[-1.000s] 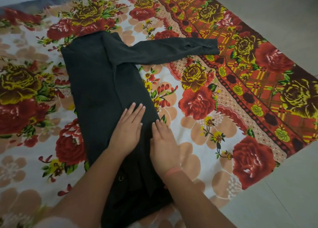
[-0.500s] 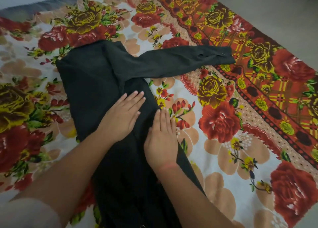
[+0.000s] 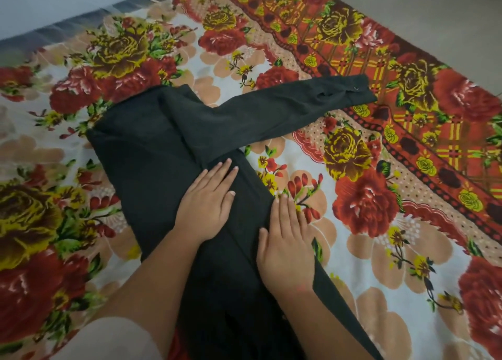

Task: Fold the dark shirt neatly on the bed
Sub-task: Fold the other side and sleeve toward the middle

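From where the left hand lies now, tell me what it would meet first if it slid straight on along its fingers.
The left hand, flat on the dark shirt, points up and right. It would likely first meet the sleeve lying across the shirt, just past its fingertips.

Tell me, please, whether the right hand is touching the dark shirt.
Touching. The head view shows the right hand lying flat, palm down, on the dark shirt at its right edge, with no gap under the fingers.
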